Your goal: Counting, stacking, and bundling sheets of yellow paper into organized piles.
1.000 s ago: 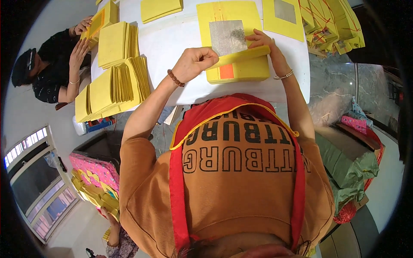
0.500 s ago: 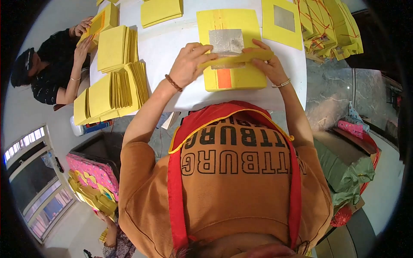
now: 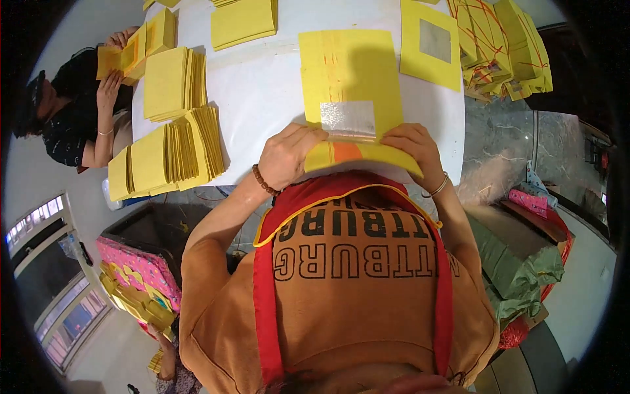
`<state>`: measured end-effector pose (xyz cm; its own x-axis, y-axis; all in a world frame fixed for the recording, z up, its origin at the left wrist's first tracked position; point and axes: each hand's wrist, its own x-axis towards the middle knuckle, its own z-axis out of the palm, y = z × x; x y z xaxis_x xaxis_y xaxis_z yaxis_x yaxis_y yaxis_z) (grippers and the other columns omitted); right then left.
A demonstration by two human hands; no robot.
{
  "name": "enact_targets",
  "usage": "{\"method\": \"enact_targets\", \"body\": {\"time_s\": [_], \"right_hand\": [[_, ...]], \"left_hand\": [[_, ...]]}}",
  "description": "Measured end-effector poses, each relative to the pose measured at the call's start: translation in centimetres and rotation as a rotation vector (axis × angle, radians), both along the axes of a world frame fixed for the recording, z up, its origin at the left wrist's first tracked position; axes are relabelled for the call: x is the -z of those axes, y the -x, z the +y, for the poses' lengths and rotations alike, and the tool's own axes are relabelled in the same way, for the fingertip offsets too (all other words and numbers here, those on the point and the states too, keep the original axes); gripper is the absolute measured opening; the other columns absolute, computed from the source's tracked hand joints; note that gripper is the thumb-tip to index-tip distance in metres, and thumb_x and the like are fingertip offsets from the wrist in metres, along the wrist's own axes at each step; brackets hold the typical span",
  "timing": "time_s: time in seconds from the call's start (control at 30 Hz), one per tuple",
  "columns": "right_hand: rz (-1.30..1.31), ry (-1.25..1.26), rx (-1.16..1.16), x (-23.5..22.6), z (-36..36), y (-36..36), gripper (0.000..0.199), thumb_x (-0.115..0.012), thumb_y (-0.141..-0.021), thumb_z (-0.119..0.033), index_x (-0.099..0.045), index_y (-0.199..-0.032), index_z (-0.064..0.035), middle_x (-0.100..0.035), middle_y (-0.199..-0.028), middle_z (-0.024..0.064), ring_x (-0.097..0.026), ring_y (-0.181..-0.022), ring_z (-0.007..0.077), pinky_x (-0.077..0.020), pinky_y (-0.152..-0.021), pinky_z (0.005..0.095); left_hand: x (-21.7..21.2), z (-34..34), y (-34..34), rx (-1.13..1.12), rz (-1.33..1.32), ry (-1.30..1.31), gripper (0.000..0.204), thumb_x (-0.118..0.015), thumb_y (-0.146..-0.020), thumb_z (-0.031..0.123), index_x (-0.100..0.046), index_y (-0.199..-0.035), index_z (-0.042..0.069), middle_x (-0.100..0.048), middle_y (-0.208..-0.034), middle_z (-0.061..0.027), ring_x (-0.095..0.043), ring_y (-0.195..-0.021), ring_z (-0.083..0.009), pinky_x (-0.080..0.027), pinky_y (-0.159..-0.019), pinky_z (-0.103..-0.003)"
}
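Note:
A yellow card sheet [image 3: 348, 65] with a shiny clear-looking window [image 3: 348, 117] lies in front of me at the table's near edge. Its near end bends up along the window's lower border, and an orange patch shows on that part. My left hand [image 3: 289, 154] grips the left side of the bend, fingers curled over it. On the right side my right hand [image 3: 419, 152] holds the same bend, with the fingers on top and the thumb hidden. Whether other sheets lie beneath this one I cannot tell.
Stacks of folded yellow card [image 3: 172, 85] stand on the white table [image 3: 256, 98] at left, another stack [image 3: 244, 23] farther back. A windowed yellow sheet [image 3: 430, 72] lies at right, near bundles tied with red string [image 3: 502, 56]. A co-worker [image 3: 72, 111] handles yellow card across the left edge.
Both my hands have drawn toward me with the sheet. The narrow raised yellow strip between them now appears as a broader, curved end. The co-worker has opened out a yellow piece.

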<state>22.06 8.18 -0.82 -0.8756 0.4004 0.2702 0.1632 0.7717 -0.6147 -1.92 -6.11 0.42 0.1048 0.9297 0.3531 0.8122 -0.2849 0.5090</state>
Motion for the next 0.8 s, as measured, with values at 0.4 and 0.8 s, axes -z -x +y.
{"method": "enact_targets", "body": {"time_s": [0.4,0.8], "right_hand": [[0.056,0.517,0.555,-1.0,-0.1,3.5,0.034,-0.065,-0.077,-0.020,-0.055,-0.107,-0.0059,-0.064,-0.077,0.0107,-0.060,-0.060,0.0167,-0.0441,-0.053,0.0261],[-0.010,0.411,0.552,0.2,1.1,4.3,0.027,-0.065,-0.075,-0.018,-0.061,-0.099,-0.0059,-0.064,-0.089,0.0124,-0.060,-0.066,0.0211,-0.0465,-0.061,0.0277]], "left_hand": [[2.0,3.3,1.3,-0.385,-0.595,0.500,0.031,-0.050,-0.088,0.028,-0.059,-0.093,0.000,-0.048,-0.051,-0.0099,-0.047,-0.045,-0.0190,-0.038,-0.046,-0.031],[2.5,3.9,0.7,-0.472,-0.982,0.455,0.056,-0.055,-0.084,0.009,-0.025,-0.131,0.005,-0.042,-0.048,0.0022,-0.036,-0.045,-0.0047,-0.030,-0.044,-0.022]]}}
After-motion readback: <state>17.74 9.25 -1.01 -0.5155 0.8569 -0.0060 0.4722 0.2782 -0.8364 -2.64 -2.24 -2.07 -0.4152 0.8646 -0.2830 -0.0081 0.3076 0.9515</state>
